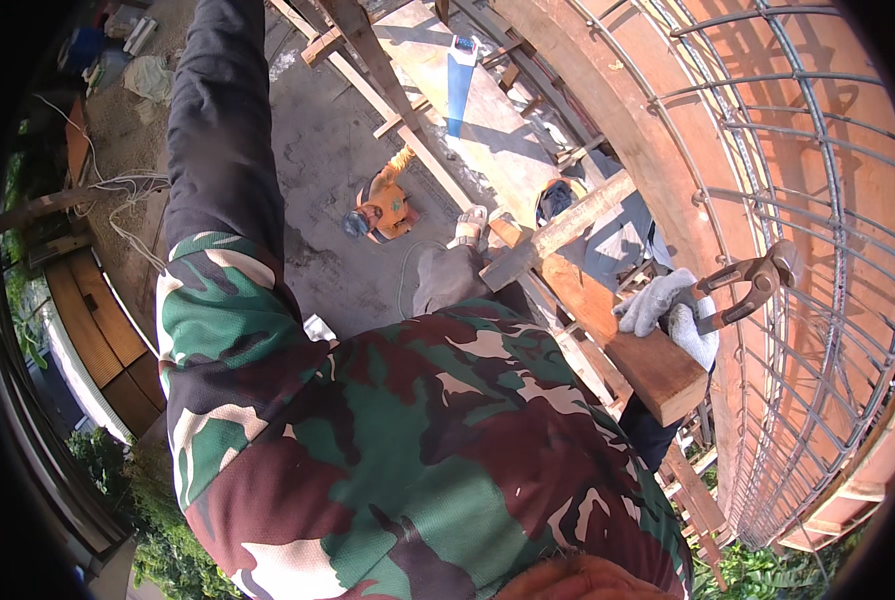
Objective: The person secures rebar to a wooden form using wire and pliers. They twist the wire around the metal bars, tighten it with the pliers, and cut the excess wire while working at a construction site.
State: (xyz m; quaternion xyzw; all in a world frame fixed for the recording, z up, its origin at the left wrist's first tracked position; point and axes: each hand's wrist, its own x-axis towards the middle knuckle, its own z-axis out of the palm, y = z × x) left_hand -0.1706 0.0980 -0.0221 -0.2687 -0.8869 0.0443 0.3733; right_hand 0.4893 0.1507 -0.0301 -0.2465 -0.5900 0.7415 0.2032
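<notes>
Pincers: the pincers [768, 278] stand just right of the beam [658, 375], head toward the cage.
Right hand: gloved, I see the right hand [673, 308] clamped on the pincers' handles at the beam's near end.
Left hand: beyond my sight; the dark sleeve [220, 130] runs out well left of the beam, so I cannot tell its grip.
Cage: steel cage [834, 215], right of the beam.
Saw: blue-bladed saw [459, 90] on a board [508, 170], beyond the beam.
Co-worker: orange-clad co-worker [392, 207], left of the beam, lower down.
</notes>
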